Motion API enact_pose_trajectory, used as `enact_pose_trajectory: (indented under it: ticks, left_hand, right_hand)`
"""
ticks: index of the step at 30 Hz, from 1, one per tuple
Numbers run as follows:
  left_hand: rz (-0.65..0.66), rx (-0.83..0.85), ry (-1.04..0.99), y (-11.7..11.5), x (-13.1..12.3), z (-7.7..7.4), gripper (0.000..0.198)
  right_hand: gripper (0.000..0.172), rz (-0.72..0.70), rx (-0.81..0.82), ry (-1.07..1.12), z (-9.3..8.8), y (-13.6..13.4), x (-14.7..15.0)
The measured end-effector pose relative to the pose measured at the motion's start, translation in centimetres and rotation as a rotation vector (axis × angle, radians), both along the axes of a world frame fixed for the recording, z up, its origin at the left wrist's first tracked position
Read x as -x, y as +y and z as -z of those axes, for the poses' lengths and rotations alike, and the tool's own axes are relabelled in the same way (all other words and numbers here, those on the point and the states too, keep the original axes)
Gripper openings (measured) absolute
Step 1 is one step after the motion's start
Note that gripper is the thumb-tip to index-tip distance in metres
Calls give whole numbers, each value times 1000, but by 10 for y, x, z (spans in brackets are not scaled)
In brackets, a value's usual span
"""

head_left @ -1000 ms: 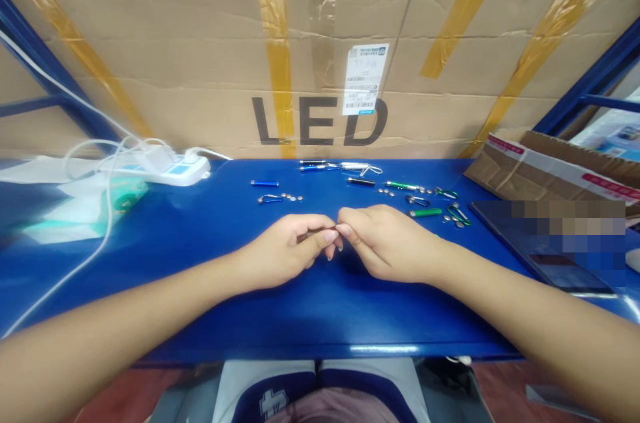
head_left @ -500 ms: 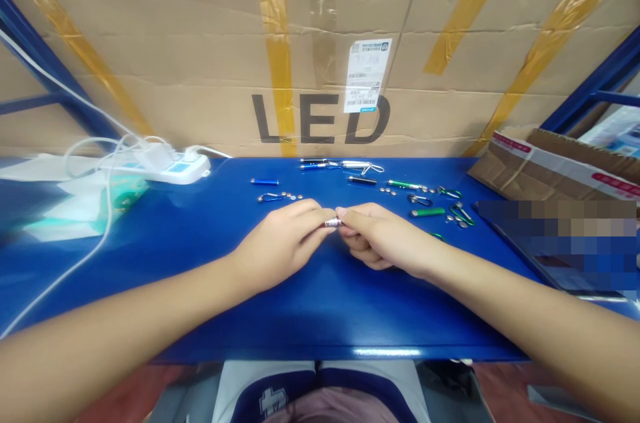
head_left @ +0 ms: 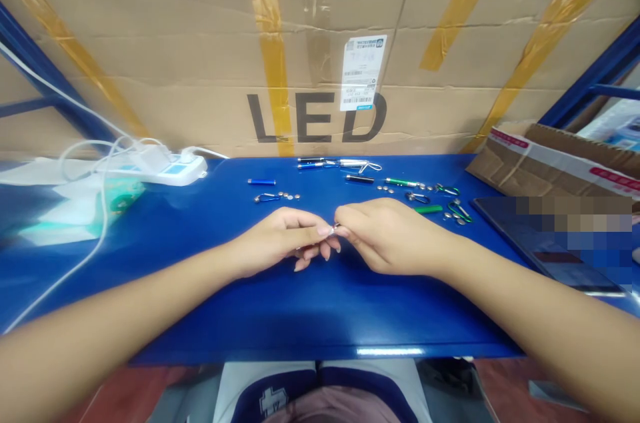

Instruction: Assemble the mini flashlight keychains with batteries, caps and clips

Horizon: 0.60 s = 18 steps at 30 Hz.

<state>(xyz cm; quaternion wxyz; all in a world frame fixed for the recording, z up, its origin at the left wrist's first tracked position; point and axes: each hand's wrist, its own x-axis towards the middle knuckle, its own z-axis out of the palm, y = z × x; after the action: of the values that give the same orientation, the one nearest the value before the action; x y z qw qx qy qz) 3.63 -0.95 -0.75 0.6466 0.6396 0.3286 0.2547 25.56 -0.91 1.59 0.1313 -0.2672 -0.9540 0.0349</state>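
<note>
My left hand [head_left: 287, 240] and my right hand [head_left: 393, 236] meet over the middle of the blue table. Thumb and fingers of both pinch a small silvery tube [head_left: 333, 229], most of it hidden by the fingertips. The left hand's other fingers curl loosely beneath; those of the right fold inward. Beyond the hands lie a blue metal tube [head_left: 261, 182], a black tube [head_left: 359, 179] and a green tube [head_left: 428, 209], the last partly covered by my right hand. Small round button cells [head_left: 385, 190] lie in little groups beside them, with a blue carabiner [head_left: 267, 198] and a green carabiner [head_left: 460, 211].
A white power strip [head_left: 175, 168] with cables stands at the back left. A dark flat tablet-like object [head_left: 520, 236] and an open cardboard box [head_left: 530, 160] are on the right. A large cardboard sheet marked LED [head_left: 200, 63] rises behind the blue table [head_left: 320, 323].
My right hand has rolled over so its back faces up. The left hand's fingers have loosened and show underneath. Less of the silvery tube is visible now.
</note>
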Motion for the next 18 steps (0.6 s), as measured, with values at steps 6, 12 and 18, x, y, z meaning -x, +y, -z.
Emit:
enact_pose_trajectory:
  ticks: [6,12,18]
  left_hand:
    - [-127,-313,80,-10,-5,-3,29]
    - [-253,-1080,342,-16,-3,1,20]
    - [-230,-1323,468,-16,0,6,22]
  right_hand:
    - [20,85,9,-4,-1,-5,3]
    - [38,307,300,120,6,-13,16]
    - [43,386,587,241,7,-11,23]
